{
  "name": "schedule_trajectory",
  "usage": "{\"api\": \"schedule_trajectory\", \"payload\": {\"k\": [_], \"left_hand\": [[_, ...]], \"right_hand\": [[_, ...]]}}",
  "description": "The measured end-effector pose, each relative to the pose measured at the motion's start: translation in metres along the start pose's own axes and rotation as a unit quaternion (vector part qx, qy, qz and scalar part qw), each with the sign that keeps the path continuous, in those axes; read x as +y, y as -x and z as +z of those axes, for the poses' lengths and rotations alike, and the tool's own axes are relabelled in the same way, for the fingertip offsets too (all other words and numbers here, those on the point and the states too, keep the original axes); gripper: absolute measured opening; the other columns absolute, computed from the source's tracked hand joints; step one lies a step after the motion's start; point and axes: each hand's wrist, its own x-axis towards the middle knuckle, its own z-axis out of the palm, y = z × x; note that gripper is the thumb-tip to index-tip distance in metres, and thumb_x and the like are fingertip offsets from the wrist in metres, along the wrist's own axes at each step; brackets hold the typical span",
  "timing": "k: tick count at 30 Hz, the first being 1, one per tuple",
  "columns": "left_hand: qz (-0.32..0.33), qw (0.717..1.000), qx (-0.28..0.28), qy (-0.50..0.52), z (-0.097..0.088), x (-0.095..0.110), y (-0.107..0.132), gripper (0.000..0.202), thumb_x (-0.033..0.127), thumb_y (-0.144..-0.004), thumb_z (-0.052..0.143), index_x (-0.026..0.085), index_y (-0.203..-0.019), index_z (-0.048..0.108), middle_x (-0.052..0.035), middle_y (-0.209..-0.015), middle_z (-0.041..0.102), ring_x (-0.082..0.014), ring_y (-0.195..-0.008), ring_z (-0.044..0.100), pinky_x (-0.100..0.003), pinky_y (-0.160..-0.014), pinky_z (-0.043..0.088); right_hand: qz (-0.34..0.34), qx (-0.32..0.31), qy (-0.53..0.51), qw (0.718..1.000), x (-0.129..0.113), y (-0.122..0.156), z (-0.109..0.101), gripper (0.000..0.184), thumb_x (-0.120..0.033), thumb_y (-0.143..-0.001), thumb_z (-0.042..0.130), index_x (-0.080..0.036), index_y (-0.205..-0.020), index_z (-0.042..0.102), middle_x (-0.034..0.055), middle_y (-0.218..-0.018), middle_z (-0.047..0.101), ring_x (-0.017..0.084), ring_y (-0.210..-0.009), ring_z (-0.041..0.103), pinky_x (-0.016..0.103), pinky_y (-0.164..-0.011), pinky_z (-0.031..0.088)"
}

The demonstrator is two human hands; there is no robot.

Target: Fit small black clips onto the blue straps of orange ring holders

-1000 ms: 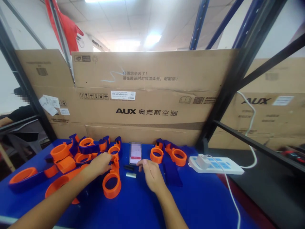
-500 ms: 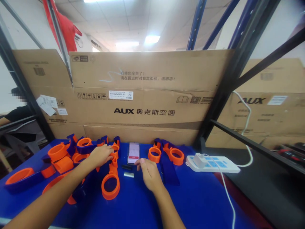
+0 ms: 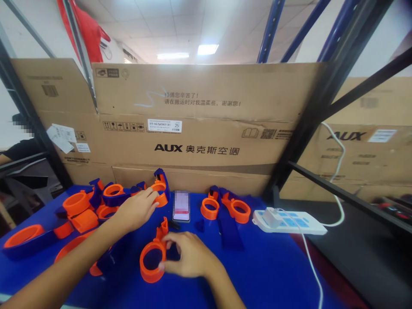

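Note:
My left hand [image 3: 140,208] is closed on an orange and blue tape dispenser [image 3: 165,189], lifted at the back of the blue table. My right hand [image 3: 189,253] curls round the right side of an orange tape dispenser frame [image 3: 146,278], thumb and fingers at its ring and neck. This frame is plain orange, with no blue part visible. Behind the right hand lies a small dark piece [image 3: 174,225], partly covered. A phone [image 3: 181,206] with a lit screen rests just right of the held dispenser.
Several orange and blue tape dispensers [image 3: 75,204] crowd the left side. More dispensers [image 3: 240,211] lie right of the phone, near a flat blue piece [image 3: 231,234]. A white power strip [image 3: 304,222] with a cable sits at the right. A cardboard sheet [image 3: 196,171] stands behind.
My left hand has raised the orange and blue dispenser. My right hand has come left and nearer, onto the orange frame, which has shifted slightly. The small silver piece is now out of sight.

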Motion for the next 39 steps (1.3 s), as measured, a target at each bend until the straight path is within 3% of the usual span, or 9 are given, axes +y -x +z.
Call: {"api": "schedule_trajectory", "payload": {"k": [5,9,14,18,27,29,32,36,39], "left_hand": [[0.020,1.000,0.007,-0.021,-0.007,0.013,0.012,0.028,0.037,-0.102,0.043,0.024,-0.114,0.065,-0.0125,-0.119,0.067,-0.0317,-0.109,0.064,-0.045,-0.099,0.047],[0.038,0.999,0.024,-0.003,-0.009,0.025,0.020,0.027,0.035,-0.102,0.046,0.025,-0.117,0.066,-0.0126,-0.120,0.068,-0.0326,-0.109,0.064,-0.046,-0.097,0.049],[0.060,0.998,0.021,-0.007,0.007,0.038,0.034,0.032,0.028,-0.099,0.049,0.027,-0.126,0.066,-0.0141,-0.132,0.066,-0.0361,-0.123,0.060,-0.051,-0.100,0.050],[0.098,0.995,0.012,0.007,0.033,0.051,0.049,0.048,0.021,-0.093,0.058,0.031,-0.140,0.061,-0.0135,-0.142,0.063,-0.0412,-0.136,0.052,-0.057,-0.109,0.046],[0.331,0.938,0.048,0.085,0.042,0.080,0.062,0.062,0.015,-0.096,0.059,0.036,-0.153,0.048,-0.0084,-0.152,0.058,-0.0341,-0.139,0.054,-0.052,-0.110,0.049],[0.273,0.934,0.109,0.204,0.048,0.078,0.056,0.057,0.027,-0.096,0.062,0.036,-0.152,0.050,-0.0098,-0.156,0.053,-0.0351,-0.141,0.051,-0.054,-0.113,0.046],[-0.005,0.877,0.204,0.434,0.065,0.075,0.033,0.059,0.039,-0.099,0.058,0.034,-0.155,0.044,-0.0124,-0.160,0.047,-0.0350,-0.140,0.051,-0.053,-0.111,0.047],[-0.178,0.722,0.050,0.666,0.085,0.076,-0.007,0.062,0.050,-0.091,0.069,0.024,-0.146,0.057,-0.0147,-0.133,0.070,-0.0308,-0.111,0.070,-0.040,-0.091,0.056],[-0.206,0.673,-0.009,0.710,0.093,0.072,-0.021,0.054,0.051,-0.084,0.076,0.018,-0.126,0.072,-0.0122,-0.106,0.078,-0.0247,-0.086,0.073,-0.029,-0.070,0.055]], "right_hand": [[0.045,0.000,0.094,0.995,-0.007,-0.012,0.037,0.058,-0.047,-0.077,0.084,-0.030,-0.129,0.067,0.0087,-0.126,0.072,0.032,-0.112,0.069,0.037,-0.089,0.054],[0.124,0.081,0.112,0.982,-0.008,-0.024,0.054,0.033,-0.030,-0.094,0.064,-0.024,-0.127,0.065,0.0111,-0.115,0.074,0.028,-0.101,0.071,0.036,-0.085,0.053],[0.168,0.197,0.003,0.966,0.005,-0.017,0.024,0.021,-0.031,-0.101,0.051,-0.023,-0.097,0.070,0.0053,-0.085,0.075,0.022,-0.075,0.070,0.029,-0.068,0.050],[0.200,0.325,-0.178,0.907,0.014,-0.009,-0.007,0.042,-0.053,-0.101,0.049,-0.021,-0.124,0.064,0.0082,-0.093,0.074,0.025,-0.077,0.070,0.032,-0.060,0.054],[0.221,0.320,-0.423,0.819,0.013,-0.015,-0.003,0.050,-0.051,-0.087,0.074,-0.025,-0.129,0.062,0.0059,-0.103,0.076,0.026,-0.094,0.072,0.037,-0.083,0.056],[0.228,0.311,-0.474,0.791,0.011,-0.016,-0.003,0.047,-0.050,-0.083,0.078,-0.025,-0.121,0.066,0.0042,-0.102,0.076,0.025,-0.089,0.072,0.034,-0.079,0.055],[0.227,0.302,-0.515,0.769,0.007,-0.017,-0.007,0.045,-0.048,-0.080,0.082,-0.024,-0.116,0.069,0.0029,-0.099,0.076,0.024,-0.086,0.071,0.033,-0.078,0.054],[0.224,0.313,-0.501,0.775,0.004,-0.017,-0.012,0.038,-0.044,-0.081,0.080,-0.024,-0.113,0.072,0.0027,-0.099,0.076,0.023,-0.089,0.070,0.030,-0.081,0.052],[0.244,0.316,-0.483,0.779,0.007,-0.016,-0.011,0.035,-0.045,-0.080,0.079,-0.022,-0.106,0.076,0.0035,-0.093,0.076,0.024,-0.087,0.069,0.030,-0.078,0.053]]}}
